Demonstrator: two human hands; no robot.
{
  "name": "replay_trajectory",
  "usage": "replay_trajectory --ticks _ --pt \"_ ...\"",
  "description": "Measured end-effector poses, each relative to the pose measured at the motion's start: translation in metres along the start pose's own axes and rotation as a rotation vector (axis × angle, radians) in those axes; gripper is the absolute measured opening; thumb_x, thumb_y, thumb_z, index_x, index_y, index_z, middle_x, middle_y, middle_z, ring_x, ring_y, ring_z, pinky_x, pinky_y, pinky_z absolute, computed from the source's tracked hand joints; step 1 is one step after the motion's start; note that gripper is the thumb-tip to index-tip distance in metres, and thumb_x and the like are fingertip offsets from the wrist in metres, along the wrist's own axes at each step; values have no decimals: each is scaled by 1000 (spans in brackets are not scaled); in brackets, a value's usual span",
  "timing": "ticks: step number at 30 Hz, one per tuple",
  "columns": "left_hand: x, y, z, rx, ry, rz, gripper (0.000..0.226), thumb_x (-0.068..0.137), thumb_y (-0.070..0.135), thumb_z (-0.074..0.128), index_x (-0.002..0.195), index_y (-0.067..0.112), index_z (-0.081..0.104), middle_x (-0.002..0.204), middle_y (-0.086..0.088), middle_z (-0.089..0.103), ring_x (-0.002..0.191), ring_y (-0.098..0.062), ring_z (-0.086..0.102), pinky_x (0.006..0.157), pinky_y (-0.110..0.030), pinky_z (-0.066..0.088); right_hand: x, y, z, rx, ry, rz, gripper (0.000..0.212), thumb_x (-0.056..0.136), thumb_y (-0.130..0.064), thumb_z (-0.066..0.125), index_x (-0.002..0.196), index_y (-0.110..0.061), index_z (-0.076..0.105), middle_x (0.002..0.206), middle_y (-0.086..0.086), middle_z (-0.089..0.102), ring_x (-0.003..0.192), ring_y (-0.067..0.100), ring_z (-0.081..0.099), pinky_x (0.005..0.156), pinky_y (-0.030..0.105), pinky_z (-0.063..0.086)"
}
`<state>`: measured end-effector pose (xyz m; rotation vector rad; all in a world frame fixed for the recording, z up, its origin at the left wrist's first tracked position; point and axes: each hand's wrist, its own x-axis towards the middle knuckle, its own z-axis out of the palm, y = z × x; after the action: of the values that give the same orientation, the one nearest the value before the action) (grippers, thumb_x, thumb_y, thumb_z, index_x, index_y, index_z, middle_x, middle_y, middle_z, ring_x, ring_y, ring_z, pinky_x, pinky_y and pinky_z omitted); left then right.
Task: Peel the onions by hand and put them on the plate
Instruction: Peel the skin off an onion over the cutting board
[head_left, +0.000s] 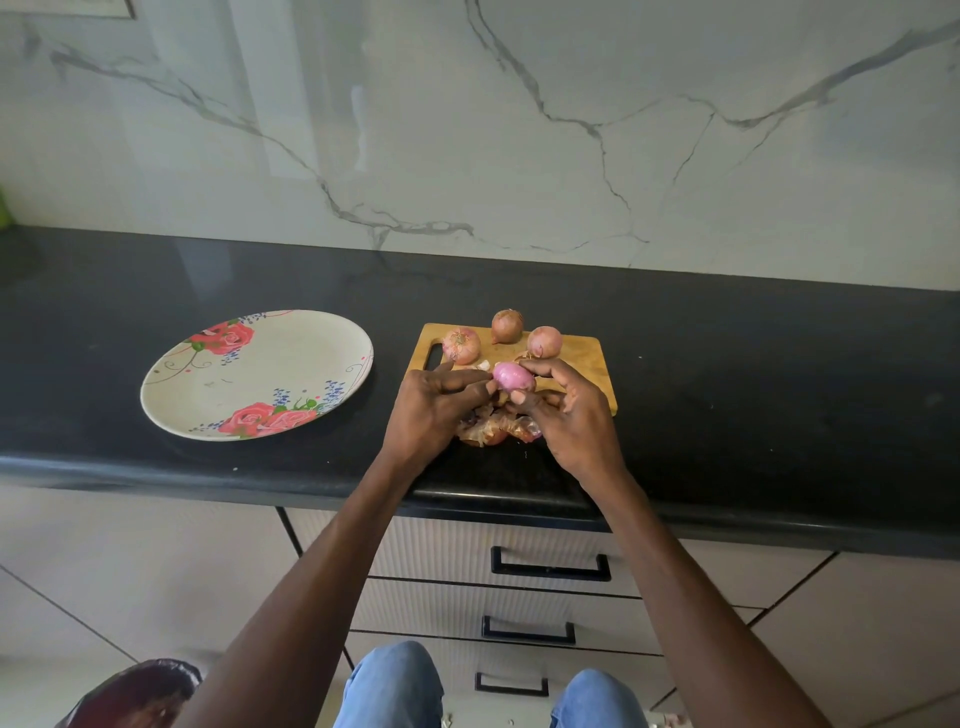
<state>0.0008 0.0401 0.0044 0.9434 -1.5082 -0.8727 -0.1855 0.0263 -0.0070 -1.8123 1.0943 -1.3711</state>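
Onions are numbering four in the head view: one peeled onion (513, 376), pink and glossy, is being held just above the near half of the wooden cutting board (582, 358), and three unpeeled onions are sitting along the board's far edge, a left one (461, 345), a middle one (507, 326) overhanging that edge, and a right one (544, 342). Both forearms are reaching forward from the bottom of the frame and converging over the board. The left hand (431, 410) is curling its fingers and pinching the peeled onion's left end. The right hand (571, 415) is gripping the same onion, with the index finger arching over its top and the thumb pressing beneath. A heap of loose onion skins (488, 428) is lying at the board's near edge, between the two wrists. One flowered plate (208, 384) is resting on the black worktop (753, 364) left of the board, apart from it, holding no onion.
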Motion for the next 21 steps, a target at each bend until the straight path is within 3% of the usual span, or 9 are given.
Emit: replay_trajectory --ticks 3,7,10,13,18,21 --pt "1 -3 0 42 9 17 18 94 5 66 104 16 77 105 0 77 113 0 64 93 -5 41 0 2 0 12 10 28 33 92 -25 74 123 -15 68 115 -1 72 103 16 71 85 49 60" --pt "2 -7 1 117 47 3 16 94 14 68 104 23 78 109 5 76 128 -3 55 102 -5 35 0 -1 1 -2 21 34 33 92 -28 73 123 -18 68 116 -2 72 104 15 71 86 49 60" --pt "0 -1 4 111 88 -23 11 92 23 71 101 24 79 105 4 76 107 5 64 87 -12 50 0 -3 1 -36 29 25 32 93 -25 73 124 -18 67 117 -2 71 105 11 69 87 45 60" --pt "-1 2 7 116 97 -32 14 90 24 73 101 18 80 99 3 76 91 -5 70 73 -15 51 -1 -5 1 -62 23 11 30 94 -23 72 123 -21 66 119 -3 70 108 10 68 88 42 60" --pt "0 0 5 164 94 -18 10 91 17 73 95 12 80 99 -3 76 94 1 67 76 -8 48 -1 -3 2 -107 30 -18 32 94 -21 72 125 -18 65 123 -2 68 112 13 66 89 43 59" --pt "-1 -1 6 164 113 -40 7 90 15 73 89 14 80 94 -3 76 89 -8 70 75 -16 53 0 -1 4 -140 21 -30 35 93 -21 72 127 -19 63 127 -3 66 112 15 66 87 47 60"
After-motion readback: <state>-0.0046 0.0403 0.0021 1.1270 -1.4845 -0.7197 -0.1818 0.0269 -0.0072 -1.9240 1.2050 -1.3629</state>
